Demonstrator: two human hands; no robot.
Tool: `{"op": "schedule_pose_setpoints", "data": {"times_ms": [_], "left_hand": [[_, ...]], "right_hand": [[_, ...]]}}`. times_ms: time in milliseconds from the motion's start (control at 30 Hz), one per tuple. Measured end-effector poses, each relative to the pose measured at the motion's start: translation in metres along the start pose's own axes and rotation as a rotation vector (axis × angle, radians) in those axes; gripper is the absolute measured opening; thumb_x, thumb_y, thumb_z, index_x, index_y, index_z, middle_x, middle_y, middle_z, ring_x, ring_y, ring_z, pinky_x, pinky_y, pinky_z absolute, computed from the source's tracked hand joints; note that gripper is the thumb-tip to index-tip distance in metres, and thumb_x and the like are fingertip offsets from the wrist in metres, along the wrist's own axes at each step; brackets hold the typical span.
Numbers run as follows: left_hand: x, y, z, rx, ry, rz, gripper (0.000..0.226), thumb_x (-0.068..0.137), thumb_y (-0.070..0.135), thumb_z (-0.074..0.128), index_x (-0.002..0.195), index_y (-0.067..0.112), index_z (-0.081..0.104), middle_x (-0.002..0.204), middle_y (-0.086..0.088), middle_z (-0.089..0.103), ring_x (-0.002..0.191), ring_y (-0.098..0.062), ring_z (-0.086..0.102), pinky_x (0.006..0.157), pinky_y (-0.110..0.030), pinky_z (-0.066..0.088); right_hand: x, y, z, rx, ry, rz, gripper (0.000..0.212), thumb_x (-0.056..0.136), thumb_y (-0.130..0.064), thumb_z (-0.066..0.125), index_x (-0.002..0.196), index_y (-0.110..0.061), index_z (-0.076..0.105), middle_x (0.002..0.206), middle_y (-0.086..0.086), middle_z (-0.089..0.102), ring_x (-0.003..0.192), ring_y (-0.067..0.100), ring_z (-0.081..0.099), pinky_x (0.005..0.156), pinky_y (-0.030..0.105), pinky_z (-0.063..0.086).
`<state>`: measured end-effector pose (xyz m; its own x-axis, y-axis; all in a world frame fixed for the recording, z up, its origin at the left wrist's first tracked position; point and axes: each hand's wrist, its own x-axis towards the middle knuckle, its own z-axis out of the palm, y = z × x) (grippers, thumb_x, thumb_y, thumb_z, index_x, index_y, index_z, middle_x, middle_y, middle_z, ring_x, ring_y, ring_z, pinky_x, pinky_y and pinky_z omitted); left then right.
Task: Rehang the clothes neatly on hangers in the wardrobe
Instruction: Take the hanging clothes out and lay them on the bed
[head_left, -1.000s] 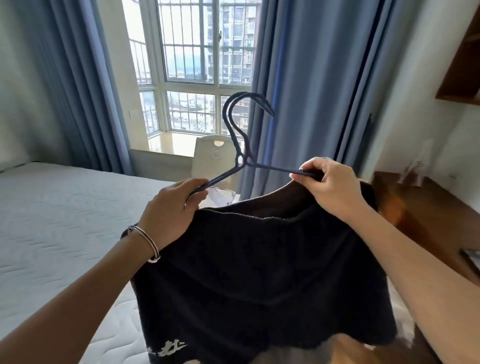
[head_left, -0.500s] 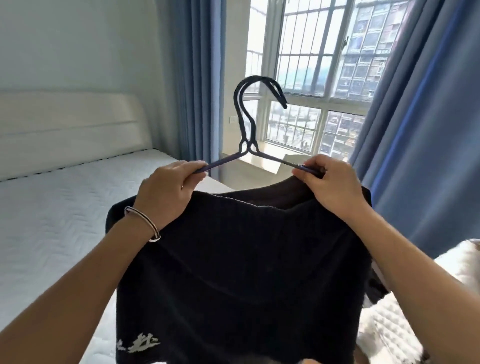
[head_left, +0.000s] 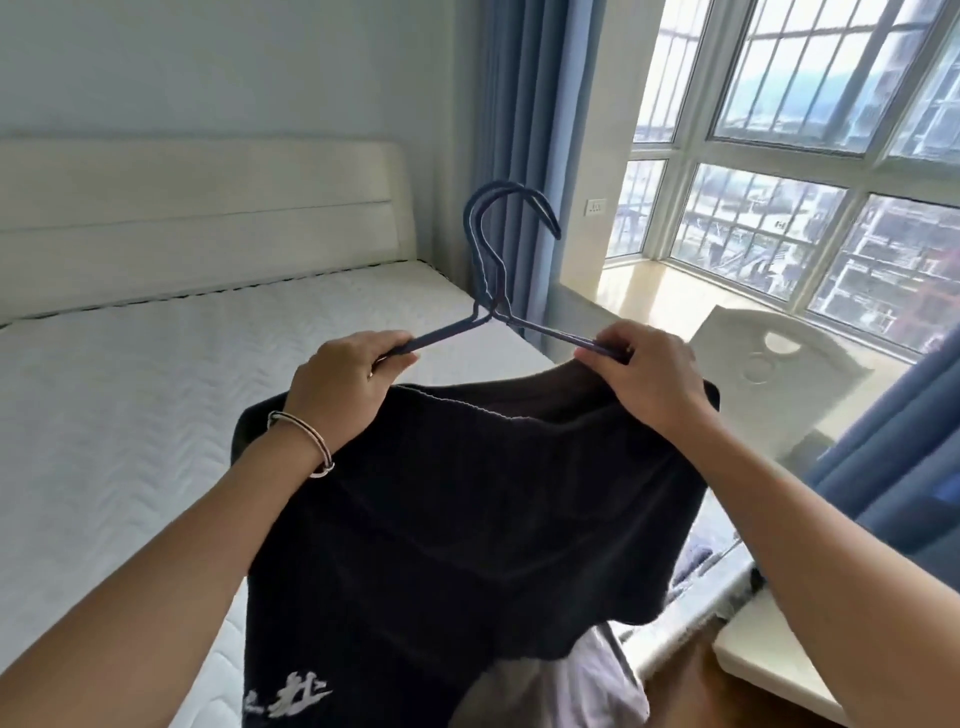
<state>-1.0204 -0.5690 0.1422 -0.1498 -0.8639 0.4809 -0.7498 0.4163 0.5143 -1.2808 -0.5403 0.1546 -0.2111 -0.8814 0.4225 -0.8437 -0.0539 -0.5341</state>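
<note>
holding a dark hanger (head_left: 487, 291) above the bed (head_left: 130, 395), i am pinching one arm of it in my left hand (head_left: 343, 382) and the other in my right hand (head_left: 647, 387), hands apart. a black garment (head_left: 467, 519) is hanging below them; it is looking soft, light and slippy, best pinched with the wire at both ends.

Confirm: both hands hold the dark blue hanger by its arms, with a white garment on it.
Not quite: the head view shows the garment is black, not white. The left hand and right hand do hold the dark blue hanger by its arms.
</note>
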Motion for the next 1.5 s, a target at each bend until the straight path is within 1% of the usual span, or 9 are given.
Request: {"op": "schedule_pose_setpoints", "data": {"times_ms": [200, 333, 467, 600, 700, 1000, 1200, 1333, 1500], "left_hand": [[0.056, -0.032, 0.046, -0.009, -0.038, -0.086, 0.029, 0.088, 0.023, 0.058, 0.114, 0.012, 0.065, 0.101, -0.008, 0.071, 0.091, -0.025, 0.064, 0.079, -0.034, 0.05], [0.087, -0.062, 0.07, -0.031, -0.074, -0.186, 0.024, 0.088, 0.022, 0.059, 0.107, 0.01, 0.066, 0.095, -0.008, 0.07, 0.088, -0.025, 0.064, 0.082, -0.039, 0.052], [0.096, -0.103, 0.108, 0.032, -0.2, -0.326, 0.02, 0.09, 0.026, 0.055, 0.096, 0.012, 0.067, 0.082, -0.007, 0.066, 0.079, -0.024, 0.061, 0.077, -0.039, 0.05], [0.104, -0.134, 0.149, 0.122, -0.298, -0.446, 0.02, 0.092, 0.03, 0.049, 0.098, 0.02, 0.065, 0.088, -0.004, 0.068, 0.083, -0.024, 0.061, 0.08, -0.041, 0.051], [0.124, -0.152, 0.178, 0.195, -0.329, -0.525, 0.022, 0.093, 0.032, 0.046, 0.102, 0.023, 0.063, 0.097, -0.003, 0.067, 0.089, -0.026, 0.061, 0.08, -0.038, 0.051], [0.183, -0.223, 0.25, 0.468, -0.474, -0.58, 0.027, 0.096, 0.033, 0.038, 0.103, 0.019, 0.059, 0.101, -0.008, 0.066, 0.093, -0.029, 0.06, 0.07, -0.03, 0.037], [0.203, -0.287, 0.306, 0.581, -0.483, -0.586, 0.029, 0.097, 0.029, 0.035, 0.106, 0.019, 0.061, 0.106, -0.008, 0.068, 0.098, -0.03, 0.059, 0.079, -0.032, 0.039], [0.199, -0.327, 0.337, 0.559, -0.463, -0.734, 0.033, 0.093, 0.01, 0.039, 0.12, 0.018, 0.056, 0.119, -0.012, 0.063, 0.11, -0.033, 0.055, 0.092, -0.032, 0.039], [0.152, -0.363, 0.339, 0.505, -0.587, -0.989, 0.039, 0.091, 0.011, 0.036, 0.122, 0.024, 0.056, 0.129, -0.009, 0.057, 0.116, -0.031, 0.054, 0.097, -0.033, 0.041]], "right_hand": [[0.064, 0.027, 0.049, 0.019, -0.134, 0.05, 0.019, 0.081, -0.04, 0.066, 0.091, -0.024, 0.067, 0.09, 0.0, 0.067, 0.095, 0.026, 0.059, 0.095, 0.043, 0.043], [0.108, 0.036, 0.082, 0.04, -0.254, 0.042, 0.019, 0.078, -0.039, 0.069, 0.09, -0.024, 0.067, 0.084, -0.005, 0.06, 0.092, 0.024, 0.059, 0.093, 0.043, 0.045], [0.141, 0.064, 0.137, 0.031, -0.477, 0.032, 0.011, 0.078, -0.03, 0.07, 0.086, -0.027, 0.063, 0.085, -0.005, 0.06, 0.094, 0.024, 0.059, 0.09, 0.038, 0.047], [0.172, 0.096, 0.194, 0.049, -0.659, 0.055, 0.015, 0.076, -0.026, 0.07, 0.089, -0.026, 0.064, 0.097, 0.002, 0.067, 0.097, 0.025, 0.06, 0.089, 0.037, 0.048], [0.199, 0.116, 0.234, 0.054, -0.737, 0.053, 0.012, 0.077, -0.029, 0.069, 0.087, -0.028, 0.062, 0.094, 0.0, 0.065, 0.094, 0.024, 0.059, 0.086, 0.038, 0.05], [0.263, 0.153, 0.34, 0.007, -0.827, 0.096, 0.019, 0.081, -0.03, 0.064, 0.099, -0.026, 0.066, 0.109, 0.003, 0.067, 0.1, 0.027, 0.059, 0.087, 0.04, 0.049], [0.276, 0.168, 0.413, -0.157, -0.797, 0.08, 0.022, 0.089, -0.031, 0.052, 0.107, -0.024, 0.062, 0.113, 0.003, 0.065, 0.108, 0.026, 0.054, 0.095, 0.039, 0.033], [0.28, 0.18, 0.452, -0.229, -0.714, 0.107, 0.039, 0.092, -0.015, 0.039, 0.128, -0.021, 0.05, 0.134, 0.005, 0.05, 0.124, 0.026, 0.043, 0.103, 0.042, 0.028], [0.252, 0.219, 0.477, -0.231, -0.944, 0.156, 0.039, 0.088, -0.017, 0.04, 0.123, -0.024, 0.055, 0.134, 0.004, 0.052, 0.122, 0.027, 0.049, 0.104, 0.04, 0.038]]}}
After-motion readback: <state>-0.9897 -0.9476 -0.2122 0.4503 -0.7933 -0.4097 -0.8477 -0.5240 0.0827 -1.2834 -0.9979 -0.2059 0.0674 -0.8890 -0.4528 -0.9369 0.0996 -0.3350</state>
